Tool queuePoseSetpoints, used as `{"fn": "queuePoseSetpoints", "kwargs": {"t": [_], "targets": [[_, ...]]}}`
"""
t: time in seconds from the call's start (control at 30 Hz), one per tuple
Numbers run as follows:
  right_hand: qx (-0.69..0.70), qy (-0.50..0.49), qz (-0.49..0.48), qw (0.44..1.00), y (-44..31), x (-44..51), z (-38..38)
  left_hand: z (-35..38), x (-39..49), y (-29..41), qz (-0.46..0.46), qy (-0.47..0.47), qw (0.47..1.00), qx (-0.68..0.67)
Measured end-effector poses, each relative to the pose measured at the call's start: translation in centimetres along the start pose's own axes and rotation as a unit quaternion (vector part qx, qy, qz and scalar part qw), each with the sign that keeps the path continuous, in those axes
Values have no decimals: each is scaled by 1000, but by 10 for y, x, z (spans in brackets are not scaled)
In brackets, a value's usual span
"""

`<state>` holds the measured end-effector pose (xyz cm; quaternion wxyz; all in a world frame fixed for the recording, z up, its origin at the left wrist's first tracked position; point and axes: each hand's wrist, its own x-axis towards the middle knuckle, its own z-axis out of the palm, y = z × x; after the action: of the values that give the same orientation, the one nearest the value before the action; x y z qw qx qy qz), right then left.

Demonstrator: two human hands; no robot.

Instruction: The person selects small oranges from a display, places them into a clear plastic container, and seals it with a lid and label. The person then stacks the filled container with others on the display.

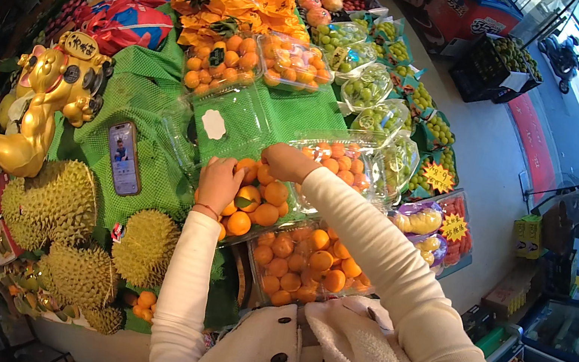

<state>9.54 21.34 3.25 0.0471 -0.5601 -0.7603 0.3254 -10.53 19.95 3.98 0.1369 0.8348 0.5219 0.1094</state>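
Small mandarins fill the base of a clear plastic clamshell box directly before me, one with a green leaf. Its clear lid lies folded back on the far side, with a white label on it. My left hand rests over the left side of the mandarins, thumb towards the middle. At the far edge of the fruit, my right hand has its fingers curled down against a mandarin. Whether either hand grips one is hidden.
To the right stand another mandarin box and bagged green grapes. A larger box of mandarins sits nearest my body. Durians, a phone and a golden cat figure lie left on green netting.
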Motion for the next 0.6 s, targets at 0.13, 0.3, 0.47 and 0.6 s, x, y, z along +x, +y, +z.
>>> {"fn": "queuePoseSetpoints", "kwargs": {"t": [0.13,0.3,0.47,0.6], "targets": [[37,12,-59,997,1,-5,-10,-8,-7,-2,-31,-7,990,-137],[30,80,-62,994,-12,-7,-13,-23,-20,-14,-46,0,980,-192],[-45,84,-41,995,-33,-3,4,-24,-32,-25,-38,-28,983,-177],[18,60,-69,996,-25,-2,6,-15,-39,-26,-38,-12,984,-172]]}}
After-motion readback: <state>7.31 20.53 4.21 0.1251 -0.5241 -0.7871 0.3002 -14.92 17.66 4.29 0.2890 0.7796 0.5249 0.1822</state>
